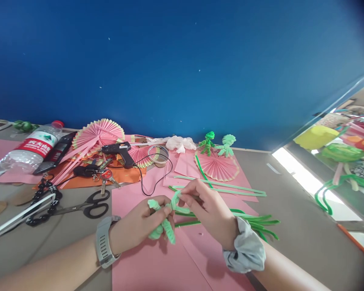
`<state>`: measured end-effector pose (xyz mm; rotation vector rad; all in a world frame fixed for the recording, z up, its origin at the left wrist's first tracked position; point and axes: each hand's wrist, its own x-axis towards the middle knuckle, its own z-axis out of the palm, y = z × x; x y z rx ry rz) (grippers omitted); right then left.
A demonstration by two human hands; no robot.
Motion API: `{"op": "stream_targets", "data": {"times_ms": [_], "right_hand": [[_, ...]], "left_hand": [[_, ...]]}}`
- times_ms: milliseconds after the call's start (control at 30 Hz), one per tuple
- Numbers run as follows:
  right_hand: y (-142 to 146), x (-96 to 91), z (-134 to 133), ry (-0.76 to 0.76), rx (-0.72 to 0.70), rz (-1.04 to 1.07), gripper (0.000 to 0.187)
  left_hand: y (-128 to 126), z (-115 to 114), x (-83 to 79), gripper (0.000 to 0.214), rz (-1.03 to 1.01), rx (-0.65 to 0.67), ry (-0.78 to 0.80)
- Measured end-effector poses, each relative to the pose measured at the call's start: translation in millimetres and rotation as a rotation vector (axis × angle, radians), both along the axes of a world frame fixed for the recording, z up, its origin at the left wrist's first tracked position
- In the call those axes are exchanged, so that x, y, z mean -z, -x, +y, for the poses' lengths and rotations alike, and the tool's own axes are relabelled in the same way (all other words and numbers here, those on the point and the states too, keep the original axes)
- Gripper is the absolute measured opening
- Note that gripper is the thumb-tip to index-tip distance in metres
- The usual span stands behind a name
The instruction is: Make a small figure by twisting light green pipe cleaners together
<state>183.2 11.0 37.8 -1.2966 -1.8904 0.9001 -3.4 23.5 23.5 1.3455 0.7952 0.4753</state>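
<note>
My left hand (139,222) is closed round a light green pipe-cleaner figure (169,231) with coiled limbs hanging below the fingers. Between the thumb and fingertips of my right hand (210,210) is a bent light green strand (175,201) of the same figure, curved into a loop. Pink paper sheets (157,266) lie beneath both hands. Straight light green pipe cleaners (227,190) rest just beyond my right hand, and a bundle of darker green ones (263,222) sticks out behind its wrist. Part of the figure is hidden by my left fingers.
Along the blue panel (176,68) stand two finished-looking green pipe-cleaner figures (208,143) and folded pink paper fans (218,166). To the left are a black glue gun (123,152), keys (106,176), scissors (91,205), a plastic bottle (33,147) and a tape roll (158,156).
</note>
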Motion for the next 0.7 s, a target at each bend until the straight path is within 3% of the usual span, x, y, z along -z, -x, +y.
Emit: {"op": "stream_targets", "data": {"times_ms": [100, 233, 700], "right_hand": [[0.9, 0.0, 0.0, 0.004, 0.004, 0.027, 0.005], [4.3, 2.2, -1.6, -0.010, -0.014, -0.107, 0.004], [3.3, 5.6, -0.3, -0.119, -0.014, -0.196, 0.005]], "left_hand": [[-0.7, -1.5, 0.9, 0.028, -0.022, -0.069, 0.042], [-3.5, -2.9, 4.2, 0.030, -0.013, -0.160, 0.117], [-5.6, -3.3, 2.9, 0.029, -0.021, -0.154, 0.108]]}}
